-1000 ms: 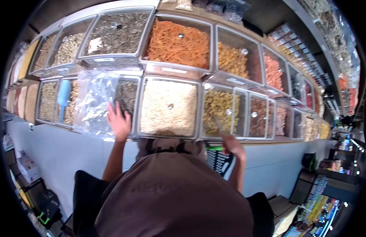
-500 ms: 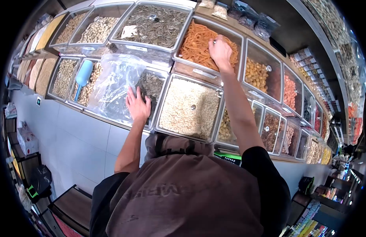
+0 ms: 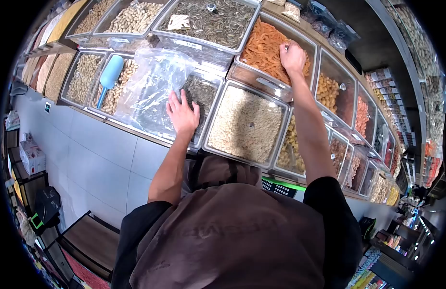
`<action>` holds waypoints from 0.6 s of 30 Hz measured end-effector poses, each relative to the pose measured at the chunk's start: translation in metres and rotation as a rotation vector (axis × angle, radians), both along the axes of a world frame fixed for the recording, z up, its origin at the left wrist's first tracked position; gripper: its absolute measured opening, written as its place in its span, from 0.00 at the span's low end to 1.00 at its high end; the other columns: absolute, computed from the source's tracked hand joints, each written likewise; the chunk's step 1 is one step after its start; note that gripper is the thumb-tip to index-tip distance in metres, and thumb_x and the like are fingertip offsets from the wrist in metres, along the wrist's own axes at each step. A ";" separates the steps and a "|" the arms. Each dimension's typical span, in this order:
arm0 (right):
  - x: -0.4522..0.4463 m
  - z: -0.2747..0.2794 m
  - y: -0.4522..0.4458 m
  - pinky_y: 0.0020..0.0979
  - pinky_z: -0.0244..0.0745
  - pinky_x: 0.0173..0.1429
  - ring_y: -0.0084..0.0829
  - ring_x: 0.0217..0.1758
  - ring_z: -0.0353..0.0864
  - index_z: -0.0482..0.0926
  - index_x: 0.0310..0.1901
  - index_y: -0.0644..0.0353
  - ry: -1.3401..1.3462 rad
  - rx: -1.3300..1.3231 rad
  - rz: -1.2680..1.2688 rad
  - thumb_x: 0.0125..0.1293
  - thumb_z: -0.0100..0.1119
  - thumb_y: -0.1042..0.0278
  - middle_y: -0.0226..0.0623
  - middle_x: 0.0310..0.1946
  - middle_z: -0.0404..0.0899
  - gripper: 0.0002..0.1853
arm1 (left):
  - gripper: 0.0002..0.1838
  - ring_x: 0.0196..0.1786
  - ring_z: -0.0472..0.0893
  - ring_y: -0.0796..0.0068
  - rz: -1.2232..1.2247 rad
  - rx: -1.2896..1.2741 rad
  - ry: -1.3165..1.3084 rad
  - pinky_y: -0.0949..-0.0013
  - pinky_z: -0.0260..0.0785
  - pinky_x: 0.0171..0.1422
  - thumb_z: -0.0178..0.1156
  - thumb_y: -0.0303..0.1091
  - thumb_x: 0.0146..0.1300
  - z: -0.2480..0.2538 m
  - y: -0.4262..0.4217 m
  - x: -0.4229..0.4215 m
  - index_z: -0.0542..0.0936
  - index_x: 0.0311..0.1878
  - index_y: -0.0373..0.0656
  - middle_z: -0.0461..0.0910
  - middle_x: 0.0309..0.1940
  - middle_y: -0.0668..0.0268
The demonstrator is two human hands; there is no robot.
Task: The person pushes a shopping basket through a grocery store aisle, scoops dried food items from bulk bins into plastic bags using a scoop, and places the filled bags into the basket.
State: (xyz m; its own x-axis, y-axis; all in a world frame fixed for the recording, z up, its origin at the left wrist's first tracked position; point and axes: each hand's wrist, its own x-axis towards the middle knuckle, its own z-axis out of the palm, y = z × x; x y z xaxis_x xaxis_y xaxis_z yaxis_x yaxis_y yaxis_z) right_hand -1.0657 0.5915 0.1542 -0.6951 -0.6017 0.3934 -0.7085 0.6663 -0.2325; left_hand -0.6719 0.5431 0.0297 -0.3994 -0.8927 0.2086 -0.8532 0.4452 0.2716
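My left hand [image 3: 183, 114] lies with fingers spread on the edge of a clear plastic bag [image 3: 153, 89], over the lid of a bin of dark seeds [image 3: 202, 94]. At the upper right, my right hand [image 3: 292, 57] has its fingers closed at the lid knob of the bin of orange strips [image 3: 264, 45]; the knob itself is hidden by the fingers. Left of the bag, a blue scoop [image 3: 111, 72] rests on a bin of peanuts. Between and below my hands is a bin of pale flat pieces [image 3: 244, 123] with its lid on.
Bins of yellow pieces [image 3: 327, 91] and pink pieces [image 3: 361, 115] continue to the right. A striped seed bin [image 3: 211, 24] stands at the top. Small bags [image 3: 291, 11] sit behind the bins. A dark stool [image 3: 90, 243] and a white box [image 3: 32, 156] are at the lower left.
My right hand has gone from the lower front bins up to the orange strips bin and stays there. The view has swung, so the bins sit tilted. My left hand stays by the bag.
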 end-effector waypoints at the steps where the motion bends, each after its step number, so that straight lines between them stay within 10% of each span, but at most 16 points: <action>1: 0.002 0.001 0.000 0.50 0.79 0.49 0.55 0.39 0.85 0.83 0.40 0.61 0.002 -0.007 -0.001 0.65 0.56 0.54 0.57 0.33 0.84 0.17 | 0.35 0.78 0.53 0.49 -0.004 -0.002 0.004 0.47 0.42 0.80 0.50 0.48 0.66 0.000 0.000 0.001 0.64 0.73 0.41 0.56 0.74 0.43; 18: 0.006 0.060 0.023 0.50 0.76 0.38 0.56 0.33 0.83 0.74 0.39 0.61 0.157 0.074 0.015 0.70 0.58 0.55 0.54 0.27 0.82 0.15 | 0.28 0.76 0.59 0.52 -0.307 0.103 0.165 0.50 0.48 0.79 0.57 0.39 0.62 0.003 -0.088 0.035 0.72 0.66 0.39 0.63 0.71 0.49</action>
State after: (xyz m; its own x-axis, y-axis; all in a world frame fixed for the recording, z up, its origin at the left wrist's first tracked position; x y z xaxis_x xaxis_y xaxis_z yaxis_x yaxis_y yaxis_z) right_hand -1.0594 0.6143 0.2144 -0.6194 -0.6427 0.4509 -0.7421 0.6667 -0.0693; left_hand -0.6369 0.4556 0.0326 -0.6206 -0.7561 0.2079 -0.6248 0.6370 0.4515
